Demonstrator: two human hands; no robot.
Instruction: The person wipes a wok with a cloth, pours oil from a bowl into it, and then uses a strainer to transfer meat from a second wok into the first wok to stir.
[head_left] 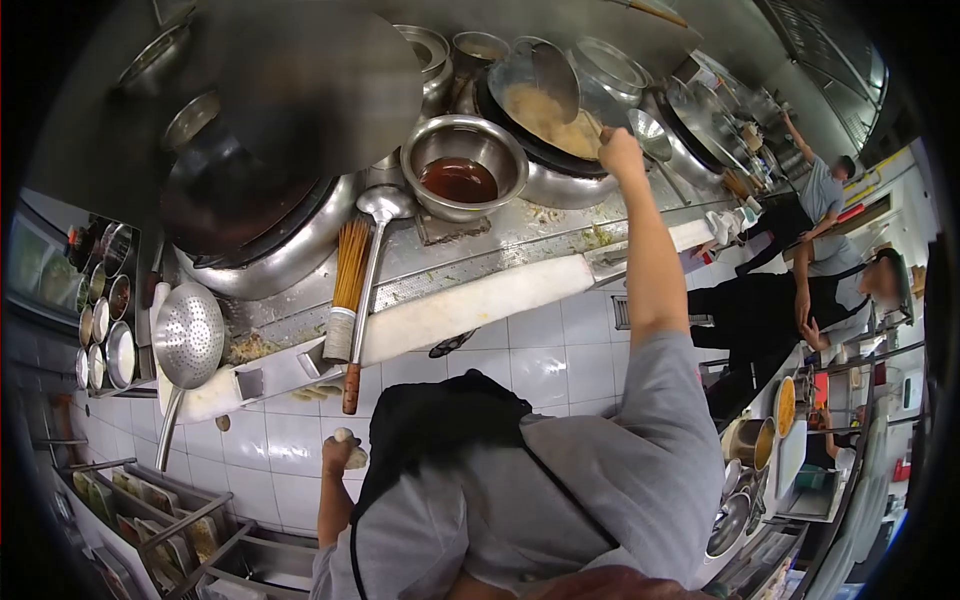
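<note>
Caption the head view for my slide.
Right hand holds round metal ladle over dark wok; left hand grips small pale bundle.

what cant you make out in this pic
All head view:
- pale item: left hand partly covers it
- grip end of the handle: hidden in the right hand
- food in the wok: haze softens it, too blurred to name
- left wok, far side: a blurred dark shape covers it
- distant pans: contents too small
</note>
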